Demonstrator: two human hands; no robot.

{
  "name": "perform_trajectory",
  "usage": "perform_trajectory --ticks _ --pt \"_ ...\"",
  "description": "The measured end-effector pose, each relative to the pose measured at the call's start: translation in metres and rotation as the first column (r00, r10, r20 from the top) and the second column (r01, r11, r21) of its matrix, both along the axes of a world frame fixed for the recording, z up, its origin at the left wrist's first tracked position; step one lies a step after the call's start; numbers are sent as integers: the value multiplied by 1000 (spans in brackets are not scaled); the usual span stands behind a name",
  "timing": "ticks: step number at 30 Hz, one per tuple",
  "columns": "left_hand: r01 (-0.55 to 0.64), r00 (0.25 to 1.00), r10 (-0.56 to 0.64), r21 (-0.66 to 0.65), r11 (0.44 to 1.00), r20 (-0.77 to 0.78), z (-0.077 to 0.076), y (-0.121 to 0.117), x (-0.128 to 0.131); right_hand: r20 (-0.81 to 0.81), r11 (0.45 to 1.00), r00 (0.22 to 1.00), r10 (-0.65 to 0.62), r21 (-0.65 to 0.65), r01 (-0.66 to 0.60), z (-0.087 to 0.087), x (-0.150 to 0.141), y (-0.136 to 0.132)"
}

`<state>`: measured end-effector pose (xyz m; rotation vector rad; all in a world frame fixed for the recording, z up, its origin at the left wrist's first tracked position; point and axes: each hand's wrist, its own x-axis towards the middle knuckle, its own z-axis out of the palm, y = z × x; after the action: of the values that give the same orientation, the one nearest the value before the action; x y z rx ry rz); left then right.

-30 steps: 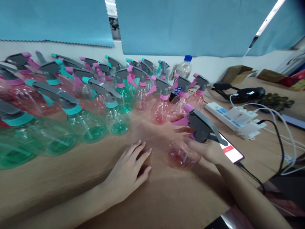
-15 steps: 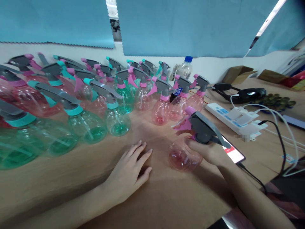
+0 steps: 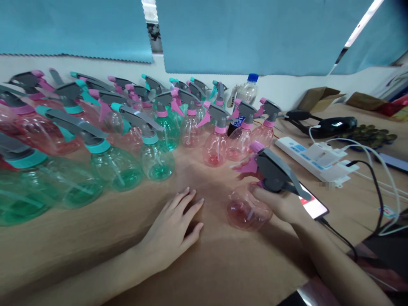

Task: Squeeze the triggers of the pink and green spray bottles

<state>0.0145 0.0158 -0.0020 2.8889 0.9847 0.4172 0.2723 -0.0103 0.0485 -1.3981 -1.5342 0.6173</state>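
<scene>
My right hand (image 3: 274, 199) is wrapped round the neck of a clear pink spray bottle (image 3: 245, 210). Its grey spray head with a pink nozzle and trigger points away from me to the left, and some of my fingers are hidden behind it. The bottle is slightly tilted, and I cannot tell whether its base touches the table. My left hand (image 3: 177, 227) lies flat on the brown table (image 3: 204, 272), fingers apart and holding nothing. Ahead of it stand a green spray bottle (image 3: 158, 163) with a teal collar and a pink spray bottle (image 3: 215, 148).
Many more pink and green spray bottles (image 3: 116, 170) crowd the left and back. A white power strip (image 3: 306, 157) with plugged-in cables, a lit phone (image 3: 314, 204) and a black strapped device (image 3: 334, 126) lie to the right. A blue-capped bottle (image 3: 248, 91) stands by the wall.
Almost nothing differs. The pink spray bottle in my right hand has shifted very slightly to the right; my left hand stays in place.
</scene>
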Motion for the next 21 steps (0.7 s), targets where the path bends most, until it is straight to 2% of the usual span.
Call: perform_trajectory --ticks 3,8,12,21 --pt "3 1000 -3 2 1000 -7 0 0 -1 -63 999 998 -2 -41 0 -1 -1 0" --pt "0 1000 0 1 1000 -3 0 0 0 -119 998 992 40 -33 -45 -6 1 2" --pt "7 1000 -7 1 1000 5 0 0 0 -102 998 995 2 -64 -9 -8 4 2" --pt "-1 1000 1 12 1000 -1 -2 1 0 -84 997 996 26 -65 -31 -5 3 3"
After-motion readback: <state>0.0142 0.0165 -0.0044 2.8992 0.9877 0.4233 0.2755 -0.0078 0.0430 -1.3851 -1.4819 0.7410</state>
